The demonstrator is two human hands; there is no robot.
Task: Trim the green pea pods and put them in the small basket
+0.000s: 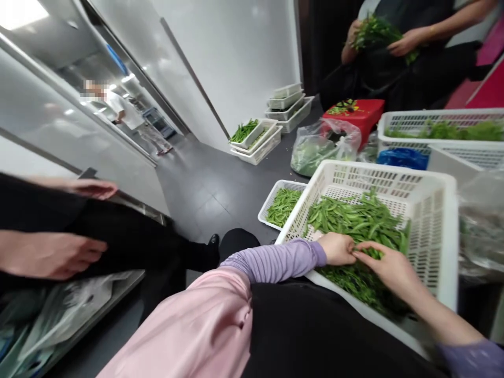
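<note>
A large white slotted basket (437, 210) stands in front of me, holding a heap of flat green pods (362, 215) and, nearer to me, darker green trimmings (366, 286). Over the heap my left hand (336, 249) and my right hand (388, 265) meet at the fingertips. The left fingers are closed in a pinch, and a small green pod piece seems to sit between the two hands. My right thumb and index finger are pinched at the same spot; what they grip is mostly hidden.
A smaller white tray (262, 214) of pods lies beyond the basket's left side. Behind are a plastic bag (323, 149), a red stool (370, 113) and stacked baskets (258, 152). One person's hands (407, 42) hold greens; another person's hands (59, 254) are at left.
</note>
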